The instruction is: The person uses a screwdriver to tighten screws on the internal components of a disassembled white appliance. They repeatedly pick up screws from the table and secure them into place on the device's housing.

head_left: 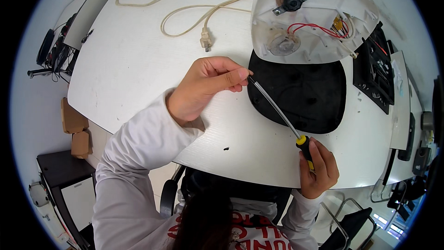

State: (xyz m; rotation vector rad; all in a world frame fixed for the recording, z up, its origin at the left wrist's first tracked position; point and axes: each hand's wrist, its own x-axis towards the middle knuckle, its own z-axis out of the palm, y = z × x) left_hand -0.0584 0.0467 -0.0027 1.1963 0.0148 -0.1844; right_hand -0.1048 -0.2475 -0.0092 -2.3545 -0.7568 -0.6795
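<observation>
My right hand [319, 166] grips the yellow-and-black handle of a long screwdriver [277, 110], whose shaft slants up toward my left hand [212, 81]. The fingertips of that hand are pinched at the screwdriver's tip, around a small dark piece too tiny to name. Beneath the shaft lies a black plastic panel [314, 102] with rounded corners. Behind it rests a white plastic housing [323, 4], inside up, with red wires, a dark bracketed part and a clear round part. A small dark bit [226, 148] lies near the front edge of the white table [115, 65].
A beige cable with a plug [206, 39] lies at the back middle. A black tool tray [372, 83] stands at the right, with small loose pieces beside it. A monitor [85, 18] and tangled cables are at the left edge. A chair [347, 222] stands at the lower right.
</observation>
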